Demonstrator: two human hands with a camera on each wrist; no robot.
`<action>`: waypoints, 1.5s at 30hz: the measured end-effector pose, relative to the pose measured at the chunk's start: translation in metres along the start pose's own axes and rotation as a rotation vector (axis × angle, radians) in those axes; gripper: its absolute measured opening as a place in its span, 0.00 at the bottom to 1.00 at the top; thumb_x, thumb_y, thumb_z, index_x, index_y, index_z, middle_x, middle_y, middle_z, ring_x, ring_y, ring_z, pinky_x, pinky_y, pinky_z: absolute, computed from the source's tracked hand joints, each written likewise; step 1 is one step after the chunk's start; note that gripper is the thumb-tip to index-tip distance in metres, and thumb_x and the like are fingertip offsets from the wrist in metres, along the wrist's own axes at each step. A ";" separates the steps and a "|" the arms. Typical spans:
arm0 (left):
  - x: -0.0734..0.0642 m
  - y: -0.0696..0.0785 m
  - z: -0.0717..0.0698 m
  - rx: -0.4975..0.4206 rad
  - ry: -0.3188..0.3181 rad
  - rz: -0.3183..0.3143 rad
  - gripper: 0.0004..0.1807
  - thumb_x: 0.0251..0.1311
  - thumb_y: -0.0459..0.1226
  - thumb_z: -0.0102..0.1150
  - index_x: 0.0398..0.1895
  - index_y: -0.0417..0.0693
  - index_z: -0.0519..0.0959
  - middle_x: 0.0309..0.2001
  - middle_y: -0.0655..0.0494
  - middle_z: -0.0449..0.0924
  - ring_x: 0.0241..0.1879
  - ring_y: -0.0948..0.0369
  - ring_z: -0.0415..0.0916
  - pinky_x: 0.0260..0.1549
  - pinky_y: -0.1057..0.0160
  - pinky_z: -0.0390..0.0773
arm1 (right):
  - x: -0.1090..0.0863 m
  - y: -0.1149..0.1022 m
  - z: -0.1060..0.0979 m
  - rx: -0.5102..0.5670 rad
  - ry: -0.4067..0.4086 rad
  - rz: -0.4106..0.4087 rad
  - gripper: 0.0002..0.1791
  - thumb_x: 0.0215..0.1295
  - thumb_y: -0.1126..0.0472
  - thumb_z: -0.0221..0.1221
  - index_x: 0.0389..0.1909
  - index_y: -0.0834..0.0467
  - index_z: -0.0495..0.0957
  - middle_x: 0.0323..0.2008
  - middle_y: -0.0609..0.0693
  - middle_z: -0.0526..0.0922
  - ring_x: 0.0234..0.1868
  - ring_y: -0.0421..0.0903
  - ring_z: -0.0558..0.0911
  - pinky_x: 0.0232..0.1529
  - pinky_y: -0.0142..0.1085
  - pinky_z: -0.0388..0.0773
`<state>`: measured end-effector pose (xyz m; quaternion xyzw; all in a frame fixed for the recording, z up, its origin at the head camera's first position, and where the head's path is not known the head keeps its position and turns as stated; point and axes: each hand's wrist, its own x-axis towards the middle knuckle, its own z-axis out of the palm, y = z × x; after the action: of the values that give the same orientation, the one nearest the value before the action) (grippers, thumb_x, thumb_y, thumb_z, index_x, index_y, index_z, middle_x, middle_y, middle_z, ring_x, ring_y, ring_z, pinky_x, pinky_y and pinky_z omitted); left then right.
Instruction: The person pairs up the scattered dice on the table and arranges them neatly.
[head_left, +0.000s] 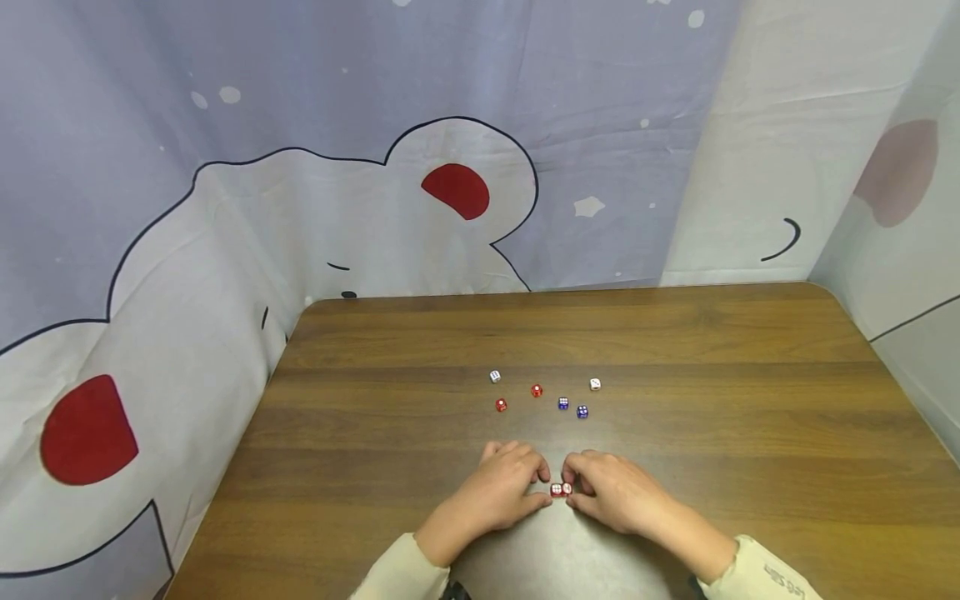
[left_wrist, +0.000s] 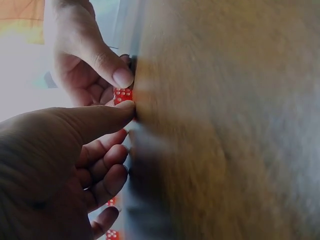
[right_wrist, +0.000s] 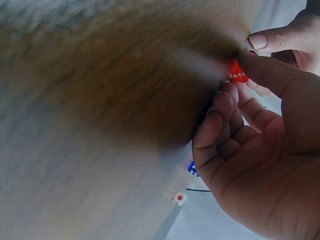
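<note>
Two red dice with white pips sit side by side on the wooden table (head_left: 360, 433), low in the head view. My left hand (head_left: 498, 492) holds the left red die (head_left: 556, 490) at its side, between thumb and forefinger. From the other side my right hand (head_left: 618, 492) pinches the right red die (head_left: 567, 489) with thumb and fingertips. In the right wrist view the red die (right_wrist: 239, 72) shows between my right thumb and fingers. A red die (left_wrist: 122, 95) appears between the two thumbs in the left wrist view.
Farther back lie two more red dice (head_left: 537, 390), two blue dice (head_left: 563, 403) and two white dice (head_left: 595, 384), spread apart. A cloth curtain (head_left: 600, 150) with cartoon print hangs behind the table's far edge and along its sides.
</note>
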<state>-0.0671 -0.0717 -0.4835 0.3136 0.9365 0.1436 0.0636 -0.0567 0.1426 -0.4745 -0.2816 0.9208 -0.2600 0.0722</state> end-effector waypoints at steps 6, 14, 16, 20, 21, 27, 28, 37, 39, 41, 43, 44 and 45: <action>-0.001 -0.007 -0.002 -0.006 0.001 -0.013 0.13 0.57 0.50 0.72 0.38 0.58 0.80 0.32 0.71 0.71 0.38 0.70 0.67 0.47 0.61 0.63 | 0.000 0.000 0.000 -0.003 -0.001 0.014 0.13 0.55 0.60 0.71 0.33 0.47 0.75 0.23 0.37 0.68 0.24 0.32 0.65 0.25 0.31 0.64; -0.002 -0.022 -0.005 -0.044 0.019 -0.041 0.12 0.58 0.48 0.72 0.39 0.57 0.80 0.30 0.70 0.69 0.36 0.69 0.66 0.47 0.59 0.63 | -0.001 -0.001 -0.001 0.008 -0.001 0.014 0.13 0.55 0.60 0.71 0.33 0.47 0.75 0.23 0.36 0.69 0.25 0.31 0.66 0.26 0.31 0.65; -0.002 -0.027 -0.006 -0.056 0.031 -0.055 0.12 0.58 0.48 0.72 0.38 0.57 0.79 0.30 0.69 0.69 0.36 0.69 0.66 0.46 0.59 0.63 | -0.001 -0.001 -0.001 0.007 -0.004 0.018 0.13 0.55 0.60 0.71 0.33 0.46 0.75 0.23 0.36 0.69 0.25 0.31 0.66 0.26 0.31 0.65; -0.002 -0.037 -0.008 -0.086 0.064 -0.081 0.12 0.58 0.48 0.72 0.39 0.56 0.80 0.31 0.68 0.70 0.36 0.69 0.66 0.45 0.58 0.63 | 0.000 0.000 0.000 0.000 -0.004 0.023 0.12 0.56 0.59 0.70 0.33 0.46 0.75 0.23 0.36 0.69 0.25 0.31 0.66 0.26 0.31 0.65; -0.002 -0.039 -0.008 -0.099 0.074 -0.089 0.12 0.58 0.48 0.72 0.39 0.56 0.80 0.31 0.68 0.71 0.36 0.69 0.67 0.45 0.58 0.63 | 0.000 0.000 0.000 -0.004 -0.005 0.025 0.12 0.56 0.59 0.70 0.33 0.46 0.75 0.23 0.36 0.69 0.25 0.31 0.66 0.27 0.31 0.65; -0.003 -0.055 -0.010 -0.173 0.131 -0.147 0.14 0.59 0.46 0.71 0.44 0.54 0.80 0.33 0.64 0.72 0.38 0.65 0.68 0.45 0.57 0.62 | 0.000 0.000 0.001 0.001 -0.011 0.028 0.12 0.56 0.59 0.70 0.34 0.46 0.75 0.23 0.35 0.68 0.25 0.32 0.67 0.27 0.32 0.65; -0.003 -0.058 -0.009 -0.181 0.142 -0.160 0.14 0.58 0.46 0.71 0.44 0.53 0.80 0.34 0.64 0.72 0.38 0.65 0.68 0.45 0.56 0.62 | 0.000 0.000 0.001 0.003 -0.013 0.029 0.12 0.56 0.59 0.70 0.34 0.46 0.75 0.23 0.35 0.68 0.25 0.32 0.67 0.27 0.32 0.65; 0.003 -0.075 -0.010 -0.231 0.219 -0.269 0.17 0.57 0.45 0.72 0.47 0.51 0.82 0.36 0.61 0.74 0.41 0.61 0.71 0.43 0.55 0.62 | -0.001 0.000 0.002 -0.002 -0.003 0.033 0.12 0.57 0.58 0.70 0.34 0.46 0.75 0.23 0.35 0.68 0.25 0.31 0.66 0.27 0.32 0.65; 0.005 -0.076 -0.010 -0.234 0.220 -0.286 0.17 0.57 0.45 0.72 0.48 0.51 0.81 0.35 0.62 0.74 0.41 0.61 0.71 0.43 0.54 0.61 | -0.001 0.000 0.002 -0.002 -0.003 0.037 0.12 0.57 0.58 0.70 0.34 0.46 0.75 0.23 0.35 0.68 0.25 0.32 0.66 0.27 0.32 0.65; 0.007 -0.078 -0.011 -0.236 0.214 -0.307 0.18 0.58 0.45 0.71 0.49 0.50 0.81 0.34 0.63 0.73 0.41 0.61 0.70 0.43 0.54 0.61 | -0.001 0.000 0.002 0.000 -0.006 0.043 0.12 0.57 0.58 0.70 0.34 0.45 0.75 0.23 0.35 0.68 0.25 0.32 0.67 0.27 0.32 0.65; 0.009 -0.079 -0.012 -0.236 0.207 -0.327 0.18 0.59 0.46 0.71 0.49 0.50 0.81 0.33 0.63 0.72 0.41 0.60 0.70 0.44 0.53 0.61 | -0.001 0.000 0.002 0.004 -0.007 0.042 0.12 0.57 0.58 0.70 0.34 0.45 0.75 0.23 0.35 0.68 0.25 0.32 0.67 0.27 0.31 0.65; 0.010 -0.079 -0.013 -0.235 0.205 -0.337 0.18 0.60 0.46 0.71 0.50 0.50 0.81 0.33 0.63 0.72 0.41 0.60 0.70 0.44 0.53 0.61 | -0.001 0.000 0.002 0.005 -0.007 0.043 0.12 0.57 0.59 0.70 0.34 0.45 0.75 0.23 0.35 0.68 0.25 0.31 0.67 0.27 0.31 0.65; 0.011 -0.080 -0.014 -0.235 0.203 -0.347 0.18 0.60 0.46 0.70 0.50 0.50 0.81 0.33 0.63 0.72 0.42 0.59 0.70 0.44 0.52 0.61 | -0.001 0.000 0.002 0.007 -0.006 0.044 0.12 0.57 0.59 0.70 0.34 0.45 0.75 0.23 0.35 0.68 0.25 0.31 0.67 0.26 0.31 0.65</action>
<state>-0.1242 -0.1286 -0.4954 0.1224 0.9548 0.2694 0.0289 -0.0554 0.1418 -0.4761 -0.2620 0.9256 -0.2607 0.0817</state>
